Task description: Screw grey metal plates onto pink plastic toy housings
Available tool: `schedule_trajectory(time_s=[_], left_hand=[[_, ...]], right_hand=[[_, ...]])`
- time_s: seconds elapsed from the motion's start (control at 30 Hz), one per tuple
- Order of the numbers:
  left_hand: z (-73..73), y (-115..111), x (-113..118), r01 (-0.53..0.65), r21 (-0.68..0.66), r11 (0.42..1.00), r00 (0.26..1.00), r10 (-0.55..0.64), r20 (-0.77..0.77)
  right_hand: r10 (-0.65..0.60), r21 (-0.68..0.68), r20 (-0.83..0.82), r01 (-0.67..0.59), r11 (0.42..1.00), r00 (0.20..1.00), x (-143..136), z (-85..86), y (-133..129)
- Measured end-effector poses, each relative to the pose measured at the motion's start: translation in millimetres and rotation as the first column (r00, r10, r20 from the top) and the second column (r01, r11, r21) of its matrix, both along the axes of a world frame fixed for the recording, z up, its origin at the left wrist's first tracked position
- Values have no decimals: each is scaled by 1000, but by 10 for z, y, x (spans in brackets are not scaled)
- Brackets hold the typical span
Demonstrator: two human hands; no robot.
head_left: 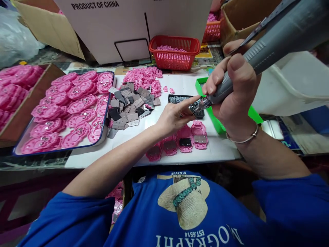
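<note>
My right hand (236,80) is wrapped round a grey electric screwdriver (272,41), its bit pointing down and left. My left hand (177,115) reaches over a black box of small screws (180,99), fingers extended beside the screwdriver tip; whether a screw is between its fingers is too small to tell. Below the hands, several pink casings (199,135) stand in a row on the white sheet, with grey or black plates in them. The left forearm and hand partly cover the row.
A tray of pink parts (107,118) stands left, beside loose grey plates (132,106) and a pink pile (144,77). A red basket (174,61) is behind; a green tray (218,125) and a white bin (303,82) are right.
</note>
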State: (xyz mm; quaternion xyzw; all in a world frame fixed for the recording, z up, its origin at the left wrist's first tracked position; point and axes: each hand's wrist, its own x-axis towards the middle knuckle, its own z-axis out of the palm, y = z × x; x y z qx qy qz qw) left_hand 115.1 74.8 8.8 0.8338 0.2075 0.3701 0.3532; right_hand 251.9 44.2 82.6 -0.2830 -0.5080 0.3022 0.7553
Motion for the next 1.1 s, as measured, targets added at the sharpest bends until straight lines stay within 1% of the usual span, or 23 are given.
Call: schedule_trajectory(time_s=[0.1, 0.2, 0.4, 0.53, 0.63, 0.83, 0.97, 1.03, 1.1], left_hand=[[5, -22, 14, 11, -32, 999, 999, -12, -30], [2, -36, 20, 35, -23, 999, 999, -36, -35], [-43, -64, 2, 29, -28, 999, 998, -31, -62], [-39, -95, 0, 27, -109, 994, 999, -32, -41], [-22, -106, -3, 27, -140, 990, 999, -30, -21], [-29, -127, -14, 43, -117, 992, 999, -41, 17], [-43, -157, -7, 83, -98, 992, 997, -82, 13], [-45, -185, -17, 94, -78, 993, 995, -94, -8], [-46, -237, -42, 42, -7, 999, 998, -43, -35]], right_hand=[[8, -32, 9, -8, 999, 1000, 6, -8, -30], [22, -51, 1, -22, 998, 1000, 17, -22, -59], [44, 6, -2, -44, 999, 999, 35, -35, -100], [33, 20, 2, -33, 999, 999, 41, -32, -122], [33, -12, 33, -33, 999, 999, 48, -37, -131], [-35, -93, 59, 41, 995, 998, 53, -26, -147], [35, -60, -4, -36, 998, 999, 40, -30, -161], [48, -36, -19, -49, 998, 999, 43, -50, -170], [26, -30, 6, -26, 999, 1000, 65, -88, -179]])
